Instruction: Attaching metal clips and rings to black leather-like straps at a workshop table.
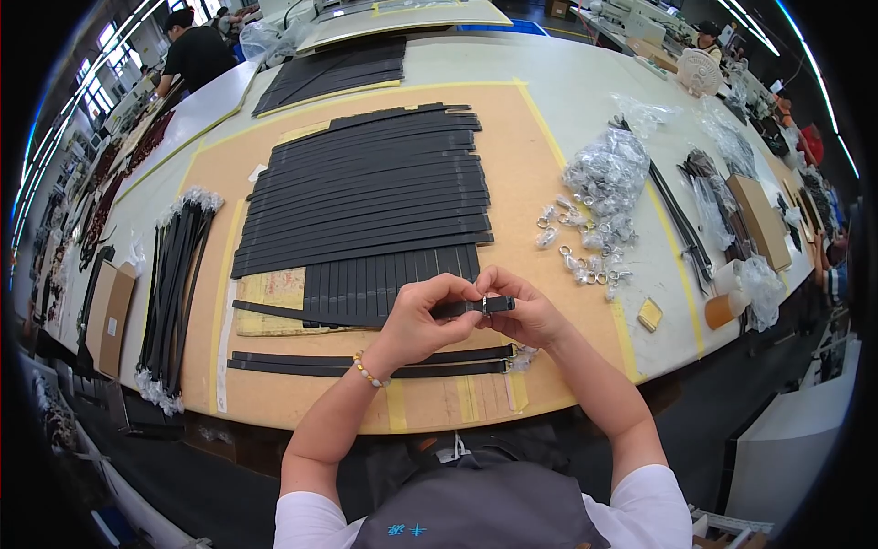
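Observation:
Between my two hands is the end of a black strap, which trails off to the left over the board. My left hand pinches the strap near its end. The fingers of my right hand are closed on the tip, beside a small metal fitting. Just below lie two finished-looking black straps, with metal fittings and clear plastic at their right ends. Beyond my hands, many black straps lie side by side in a wide stack on yellowish board, with shorter-looking strips crosswise under them.
To the right, metal rings and clasps in clear wrap lie beside a full plastic bag. A yellow block and an amber cup stand near the right edge. Bundled straps and a cardboard box are left. People work farther off.

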Motion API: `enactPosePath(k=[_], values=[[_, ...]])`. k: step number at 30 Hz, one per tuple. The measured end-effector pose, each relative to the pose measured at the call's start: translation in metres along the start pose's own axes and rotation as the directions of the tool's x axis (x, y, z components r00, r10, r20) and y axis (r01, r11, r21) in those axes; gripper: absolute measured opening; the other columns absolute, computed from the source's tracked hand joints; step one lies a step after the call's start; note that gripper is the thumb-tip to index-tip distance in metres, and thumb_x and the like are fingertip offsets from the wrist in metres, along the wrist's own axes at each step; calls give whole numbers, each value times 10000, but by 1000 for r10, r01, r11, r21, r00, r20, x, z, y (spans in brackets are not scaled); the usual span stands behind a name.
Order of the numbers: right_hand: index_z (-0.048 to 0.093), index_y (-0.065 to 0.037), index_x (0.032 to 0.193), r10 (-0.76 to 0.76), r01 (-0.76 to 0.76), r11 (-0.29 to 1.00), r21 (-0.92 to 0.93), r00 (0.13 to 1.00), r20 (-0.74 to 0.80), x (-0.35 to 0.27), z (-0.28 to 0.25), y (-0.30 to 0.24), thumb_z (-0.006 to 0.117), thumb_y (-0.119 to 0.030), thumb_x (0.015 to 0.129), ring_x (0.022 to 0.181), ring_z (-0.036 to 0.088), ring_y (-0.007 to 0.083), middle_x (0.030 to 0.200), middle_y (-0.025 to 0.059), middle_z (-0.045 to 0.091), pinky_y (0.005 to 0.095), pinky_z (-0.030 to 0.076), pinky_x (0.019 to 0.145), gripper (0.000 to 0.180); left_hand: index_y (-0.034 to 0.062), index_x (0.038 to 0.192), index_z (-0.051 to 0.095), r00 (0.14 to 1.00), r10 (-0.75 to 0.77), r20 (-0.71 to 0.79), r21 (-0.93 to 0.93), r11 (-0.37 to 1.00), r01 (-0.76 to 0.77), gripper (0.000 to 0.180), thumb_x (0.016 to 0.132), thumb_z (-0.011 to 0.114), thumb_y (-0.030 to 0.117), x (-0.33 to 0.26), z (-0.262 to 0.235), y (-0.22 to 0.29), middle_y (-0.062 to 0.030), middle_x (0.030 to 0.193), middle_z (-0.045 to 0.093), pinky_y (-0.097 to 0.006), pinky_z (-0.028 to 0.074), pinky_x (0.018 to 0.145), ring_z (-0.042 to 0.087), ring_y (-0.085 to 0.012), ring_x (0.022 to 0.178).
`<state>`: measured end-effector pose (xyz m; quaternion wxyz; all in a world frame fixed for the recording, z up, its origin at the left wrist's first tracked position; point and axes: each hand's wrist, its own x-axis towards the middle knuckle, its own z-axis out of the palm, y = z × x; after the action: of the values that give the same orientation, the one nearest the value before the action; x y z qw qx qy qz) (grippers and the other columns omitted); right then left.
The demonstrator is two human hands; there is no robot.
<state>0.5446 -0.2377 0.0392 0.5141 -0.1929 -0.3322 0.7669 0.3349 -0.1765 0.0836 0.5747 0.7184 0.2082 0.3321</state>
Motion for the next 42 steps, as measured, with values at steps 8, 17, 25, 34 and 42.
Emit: enactPosePath(k=[8, 17, 25, 34, 42], values=[[579, -76, 1138, -76, 76, 997, 11, 996, 47, -6, -7, 3, 656, -69, 973, 1055, 643, 176, 1143, 79, 670, 353, 516, 957, 183, 11, 921, 701, 997, 72, -30, 208, 976, -64, 165, 778, 783, 9, -4, -3, 21, -3, 760, 675, -194, 453, 554, 602, -35, 667], [625, -28, 1083, 55, -60, 971, -230, 998, -29, -4, 5, -8, 726, -142, 933, 901, 672, 141, 1002, 49, 690, 307, 549, 834, 214, 41, 912, 732, 968, 251, 11, 397, 887, -234, 172, 752, 786, 8, -11, -1, 9, -40, 723, 661, -249, 470, 508, 609, -123, 584], [663, -9, 990, 18, -196, 755, -626, 960, -280, -7, 21, -3, 707, -141, 913, 808, 574, 25, 852, -18, 652, 210, 459, 698, 158, 75, 930, 705, 970, 221, 99, 642, 731, -232, 190, 760, 788, 57, -13, 4, -5, -44, 746, 646, -297, 479, 498, 605, -189, 557], [650, -25, 915, 74, -213, 866, -452, 949, -305, -7, 15, -4, 701, -137, 921, 731, 535, 25, 802, -41, 615, 215, 420, 643, 124, 19, 921, 637, 997, 61, 46, 394, 916, -74, 253, 743, 805, 84, -6, 2, -8, -95, 806, 689, -286, 558, 636, 698, -196, 713], [644, -38, 918, 114, -210, 889, -407, 962, -248, -8, 13, -6, 735, -191, 940, 741, 550, 34, 817, -37, 617, 217, 443, 659, 180, 10, 922, 633, 997, 24, 79, 348, 936, -51, 247, 749, 793, 84, -7, -2, -9, -88, 803, 687, -267, 552, 624, 688, -157, 718]])
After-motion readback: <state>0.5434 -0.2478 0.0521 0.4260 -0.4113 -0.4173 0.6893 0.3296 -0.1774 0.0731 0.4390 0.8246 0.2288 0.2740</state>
